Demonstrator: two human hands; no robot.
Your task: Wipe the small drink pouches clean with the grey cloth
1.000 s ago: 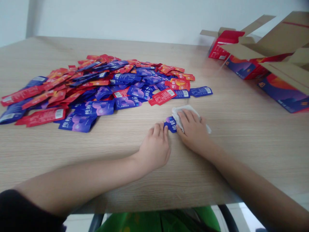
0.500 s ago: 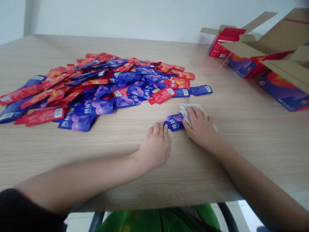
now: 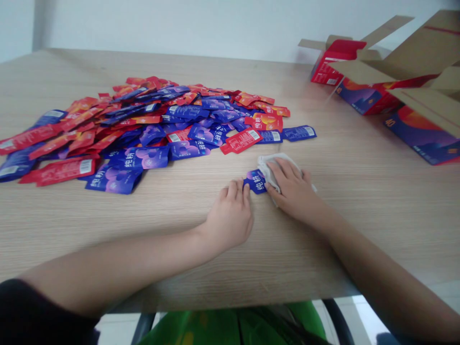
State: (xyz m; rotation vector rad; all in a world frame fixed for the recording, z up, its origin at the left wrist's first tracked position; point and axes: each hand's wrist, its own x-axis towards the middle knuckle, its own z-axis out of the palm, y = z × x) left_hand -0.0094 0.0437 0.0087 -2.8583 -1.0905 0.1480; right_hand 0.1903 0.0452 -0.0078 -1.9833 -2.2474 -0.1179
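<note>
A blue-purple sachet [image 3: 255, 182] with white lettering lies flat on the wooden table, in front of me. My left hand [image 3: 232, 211] pinches its narrow left end and keeps it against the tabletop. Over the sachet's right part lies a white cloth [image 3: 278, 161], pressed down by my right hand [image 3: 293, 191] with the fingers bent over it. The cloth and hand hide that side of the sachet. Beyond my hands, to the left, spreads a heap of red and blue sachets [image 3: 143, 120].
Open cardboard boxes stand at the right: a small red box [image 3: 325, 69] at the back, a blue-and-red box [image 3: 359, 98], and another blue-and-red box [image 3: 417, 132] nearer. The table [image 3: 179, 268] ends just before my body; a wall [image 3: 179, 28] rises behind it.
My right hand has slid the cloth left along the sachet, covering more of it. My left hand stays at the narrow end.
</note>
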